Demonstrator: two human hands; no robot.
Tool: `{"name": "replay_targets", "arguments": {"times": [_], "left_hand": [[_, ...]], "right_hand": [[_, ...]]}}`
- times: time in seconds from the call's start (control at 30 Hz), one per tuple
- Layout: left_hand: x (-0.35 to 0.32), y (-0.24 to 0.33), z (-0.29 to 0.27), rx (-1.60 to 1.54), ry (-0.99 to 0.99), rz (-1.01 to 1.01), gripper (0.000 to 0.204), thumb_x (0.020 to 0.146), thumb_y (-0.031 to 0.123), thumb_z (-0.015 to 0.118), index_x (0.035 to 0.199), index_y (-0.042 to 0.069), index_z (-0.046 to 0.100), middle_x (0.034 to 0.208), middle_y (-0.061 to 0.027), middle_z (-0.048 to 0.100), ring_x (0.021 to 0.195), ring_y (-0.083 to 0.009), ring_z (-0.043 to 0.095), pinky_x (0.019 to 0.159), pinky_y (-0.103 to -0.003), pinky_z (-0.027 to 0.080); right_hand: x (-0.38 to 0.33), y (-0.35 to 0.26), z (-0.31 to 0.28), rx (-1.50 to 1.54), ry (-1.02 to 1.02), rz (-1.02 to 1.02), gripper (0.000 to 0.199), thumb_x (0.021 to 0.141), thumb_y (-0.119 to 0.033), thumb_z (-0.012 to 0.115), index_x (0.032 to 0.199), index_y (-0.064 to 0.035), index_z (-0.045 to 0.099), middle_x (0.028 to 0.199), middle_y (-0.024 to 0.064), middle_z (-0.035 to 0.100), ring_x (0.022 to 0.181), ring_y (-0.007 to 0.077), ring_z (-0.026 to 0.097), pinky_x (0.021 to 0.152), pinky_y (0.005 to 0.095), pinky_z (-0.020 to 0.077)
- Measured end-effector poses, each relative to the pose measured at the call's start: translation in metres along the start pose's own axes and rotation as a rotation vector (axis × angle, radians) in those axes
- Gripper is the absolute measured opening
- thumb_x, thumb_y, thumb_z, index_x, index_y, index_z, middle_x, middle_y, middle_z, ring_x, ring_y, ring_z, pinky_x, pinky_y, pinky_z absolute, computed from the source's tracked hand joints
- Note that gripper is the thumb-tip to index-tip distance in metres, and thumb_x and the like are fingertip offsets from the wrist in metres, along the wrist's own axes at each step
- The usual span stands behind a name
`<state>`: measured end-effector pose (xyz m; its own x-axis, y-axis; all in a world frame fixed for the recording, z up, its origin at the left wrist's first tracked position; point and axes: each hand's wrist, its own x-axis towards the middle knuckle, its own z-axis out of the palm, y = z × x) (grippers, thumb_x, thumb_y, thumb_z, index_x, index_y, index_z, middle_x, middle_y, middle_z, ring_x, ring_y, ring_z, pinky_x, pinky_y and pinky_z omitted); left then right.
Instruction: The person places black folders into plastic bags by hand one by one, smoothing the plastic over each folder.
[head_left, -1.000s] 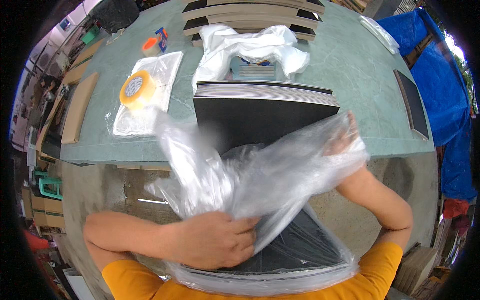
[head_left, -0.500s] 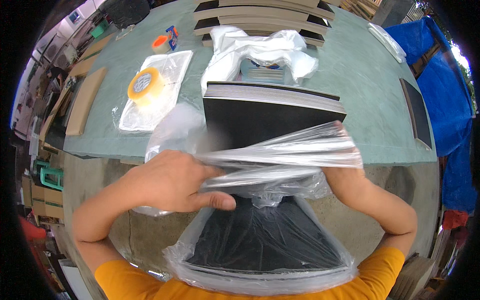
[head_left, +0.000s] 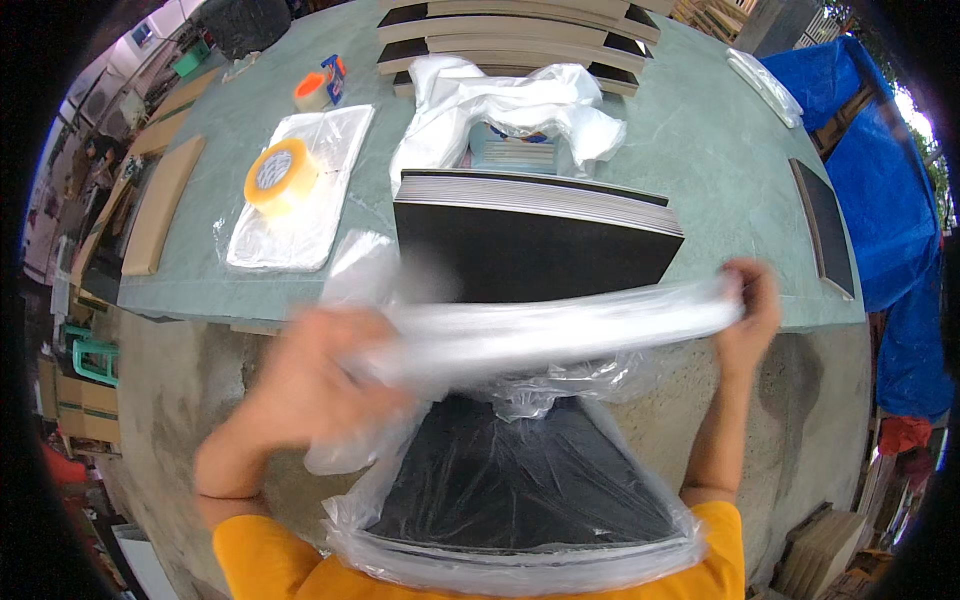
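Observation:
A black flat panel (head_left: pixel 520 480) sits inside a clear plastic bag (head_left: pixel 520 555) against my body. The bag's open top (head_left: pixel 560 325) is gathered into a long stretched band. My left hand (head_left: pixel 320 375), blurred, grips its left end. My right hand (head_left: pixel 750 300) grips its right end near the table edge. Behind the band a stack of black panels (head_left: pixel 530 235) lies on the green table (head_left: pixel 700 150).
A yellow tape roll (head_left: pixel 278 175) rests on a flat clear bag (head_left: pixel 300 190) at left. An orange tape dispenser (head_left: pixel 318 88) lies farther back. White crumpled plastic (head_left: pixel 510 105) covers a box. A thin dark panel (head_left: pixel 825 225) lies right, a blue tarp (head_left: pixel 890 200) beyond.
My hands have drawn apart and pulled the gathered bag top into a long taut band. The left hand has moved left and down; the right hand has moved right.

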<state>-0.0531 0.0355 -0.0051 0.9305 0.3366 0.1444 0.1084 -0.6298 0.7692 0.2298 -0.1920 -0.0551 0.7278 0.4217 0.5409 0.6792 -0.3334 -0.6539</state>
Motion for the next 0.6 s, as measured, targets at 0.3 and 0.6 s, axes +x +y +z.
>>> {"name": "replay_targets", "arguments": {"times": [0.3,0.6], "left_hand": [[0.033,-0.045,0.016,0.68,0.438,-0.019,0.073,0.054,-0.015,0.048,0.119,0.017,0.048,0.111,-0.0093,0.045,0.08,-0.0248,0.051,0.063,-0.032,0.046],[0.024,-0.045,0.008,0.618,0.485,0.206,0.058,0.049,-0.014,0.05,0.101,0.01,0.061,0.096,-0.0087,0.054,0.08,-0.021,0.052,0.064,-0.027,0.045]], "right_hand": [[-0.001,-0.024,0.026,-0.329,-0.231,-0.369,0.071,0.052,0.014,0.043,0.118,-0.0093,0.046,0.116,0.0145,0.044,0.107,0.0295,0.042,0.089,0.036,0.0355],[-0.004,-0.006,0.0,0.406,-0.288,-0.149,0.037,0.057,0.007,0.058,0.091,-0.0039,0.065,0.076,0.0074,0.058,0.07,0.014,0.055,0.062,0.0234,0.0418]]}}
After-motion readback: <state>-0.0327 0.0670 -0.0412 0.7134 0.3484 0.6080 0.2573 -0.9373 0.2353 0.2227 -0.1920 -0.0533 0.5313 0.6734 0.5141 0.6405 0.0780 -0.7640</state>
